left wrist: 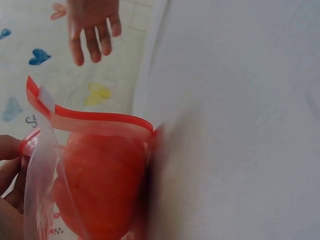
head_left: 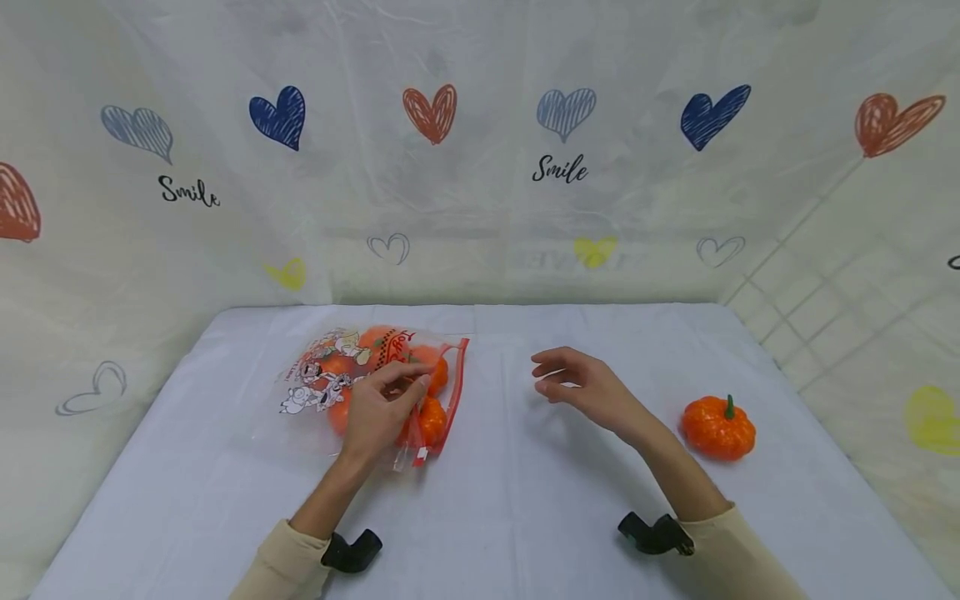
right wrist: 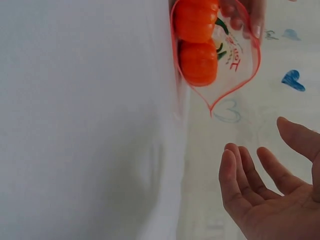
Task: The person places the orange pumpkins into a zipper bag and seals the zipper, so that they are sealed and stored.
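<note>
A clear zip bag (head_left: pixel 300 417) with red edging and printed figures lies on the left half of the table, holding several orange pumpkins (head_left: pixel 432 421). My left hand (head_left: pixel 378 412) pinches the upper layer of the bag near its mouth. In the right wrist view the bag's mouth gapes, two pumpkins (right wrist: pixel 198 63) with green stems just inside. My right hand (head_left: pixel 588 387) hovers right of the bag, fingers loosely bent and holding nothing. Another orange pumpkin (head_left: pixel 717 428) with a green stem sits on the table, right of my right forearm.
A white cloth covers the table (head_left: pixel 495 517). Behind and beside it hangs a pale sheet (head_left: pixel 480 192) printed with hearts and the word Smile. Black curved pieces (head_left: pixel 351 552) are at both wrists, by the beige sleeves.
</note>
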Available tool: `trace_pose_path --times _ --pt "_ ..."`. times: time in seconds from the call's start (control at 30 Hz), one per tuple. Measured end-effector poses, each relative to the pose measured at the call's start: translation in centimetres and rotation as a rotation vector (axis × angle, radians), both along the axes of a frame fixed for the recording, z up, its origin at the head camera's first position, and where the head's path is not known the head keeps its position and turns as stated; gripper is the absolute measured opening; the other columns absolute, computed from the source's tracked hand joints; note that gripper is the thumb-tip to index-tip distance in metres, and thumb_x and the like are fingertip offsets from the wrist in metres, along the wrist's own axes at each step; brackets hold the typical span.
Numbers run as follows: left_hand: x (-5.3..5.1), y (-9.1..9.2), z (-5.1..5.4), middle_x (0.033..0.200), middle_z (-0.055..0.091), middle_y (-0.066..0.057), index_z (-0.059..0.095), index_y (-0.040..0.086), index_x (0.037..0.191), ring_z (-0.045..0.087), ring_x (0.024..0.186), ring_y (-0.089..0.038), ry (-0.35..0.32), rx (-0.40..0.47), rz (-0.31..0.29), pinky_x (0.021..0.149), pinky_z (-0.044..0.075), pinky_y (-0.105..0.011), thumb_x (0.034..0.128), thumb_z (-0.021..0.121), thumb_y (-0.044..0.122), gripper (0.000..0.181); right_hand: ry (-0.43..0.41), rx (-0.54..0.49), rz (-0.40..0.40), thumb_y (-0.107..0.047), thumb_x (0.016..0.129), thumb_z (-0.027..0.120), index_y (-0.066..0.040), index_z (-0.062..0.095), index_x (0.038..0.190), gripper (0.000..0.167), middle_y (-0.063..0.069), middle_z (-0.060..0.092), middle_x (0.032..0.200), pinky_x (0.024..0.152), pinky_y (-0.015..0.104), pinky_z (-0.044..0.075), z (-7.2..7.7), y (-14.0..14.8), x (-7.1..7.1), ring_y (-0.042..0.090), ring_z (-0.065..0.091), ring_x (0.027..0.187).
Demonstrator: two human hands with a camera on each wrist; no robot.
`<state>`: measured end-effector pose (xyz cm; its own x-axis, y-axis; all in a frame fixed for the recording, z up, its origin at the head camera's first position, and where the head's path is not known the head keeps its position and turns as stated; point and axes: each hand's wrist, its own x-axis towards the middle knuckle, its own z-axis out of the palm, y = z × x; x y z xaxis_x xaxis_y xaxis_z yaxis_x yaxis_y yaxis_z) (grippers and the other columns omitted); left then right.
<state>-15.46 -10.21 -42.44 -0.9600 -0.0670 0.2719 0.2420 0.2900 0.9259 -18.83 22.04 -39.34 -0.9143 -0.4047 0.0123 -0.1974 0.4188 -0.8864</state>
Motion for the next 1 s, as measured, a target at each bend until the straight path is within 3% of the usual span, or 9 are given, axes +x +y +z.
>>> trace_pose_path --times 0.27,0.5,0.7,0.9,1.0 --pt "-0.1 0.1 0.1 0.111 0.077 -0.005 0.08 0.017 0.114 0.063 0.093 -0.021 0.007 -0.011 -0.015 0.079 0.054 -0.017 0.0958 0.076 0.021 0.019 0.043 0.024 -0.027 -0.024 0.1 0.07 -0.011 0.06 0.139 0.042 0.021 0.065 0.137 0.089 0.019 0.058 0.8 2.4 -0.1 0.031 0.069 0.119" --pt "-0.1 -0.1 -0.2 0.114 0.076 -0.003 0.08 0.02 0.115 0.062 0.096 -0.021 -0.004 -0.017 -0.015 0.08 0.054 -0.017 0.0959 0.076 0.025 0.02 0.08 0.05 -0.061 -0.027 0.101 0.07 -0.011 0.061 0.139 0.042 0.014 0.067 0.134 0.089 0.018 0.057 1.5 3.7 0.1 0.029 0.069 0.117" --pt "-0.1 -0.4 -0.5 0.116 0.076 -0.004 0.08 0.019 0.115 0.061 0.097 -0.022 -0.031 -0.017 -0.017 0.08 0.053 -0.016 0.097 0.075 0.026 0.02 0.101 0.092 -0.093 -0.03 0.101 0.069 -0.011 0.06 0.139 0.043 0.015 0.067 0.135 0.089 0.016 0.056 1.7 4.8 0.2 0.028 0.069 0.117" --pt "-0.1 -0.3 -0.3 0.117 0.076 -0.004 0.08 0.019 0.116 0.063 0.097 -0.022 -0.025 -0.014 -0.017 0.081 0.054 -0.016 0.0966 0.075 0.023 0.02 0.044 0.147 -0.156 -0.045 0.1 0.067 -0.024 0.059 0.14 0.046 0.009 0.066 0.139 0.094 0.018 0.053 2.2 5.9 0.7 0.015 0.07 0.116" --pt "-0.1 -0.2 -0.2 0.117 0.076 -0.004 0.08 0.019 0.116 0.063 0.097 -0.021 -0.018 -0.02 -0.017 0.081 0.054 -0.016 0.0964 0.075 0.022 0.02 0.058 0.155 -0.16 -0.045 0.1 0.067 -0.023 0.06 0.14 0.046 0.007 0.066 0.139 0.095 0.018 0.052 2.4 6.6 0.8 0.007 0.069 0.114"
